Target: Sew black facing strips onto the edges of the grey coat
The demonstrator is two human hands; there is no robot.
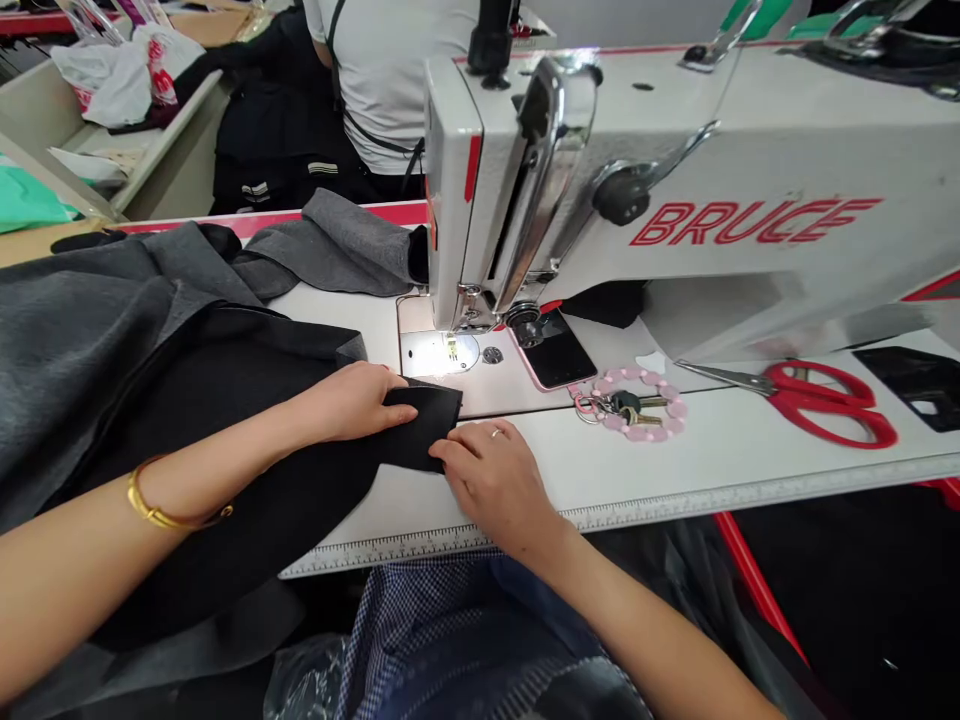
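Observation:
A piece of black fabric lies over the table's left part, its narrow end reaching toward the sewing machine. My left hand grips this fabric just left of the end, thumb on top. At the corner of the same end, my right hand pinches the edge between thumb and curled fingers. Both hands are in front of the needle plate, which is lit by the machine's lamp. Grey fabric is bunched beside and behind the black piece.
Right of the needle area lie a phone, a pink bead ring with keys and red-handled scissors. A ruler strip runs along the table's front edge. Behind sits a person in a white shirt, beside a bin with plastic bags.

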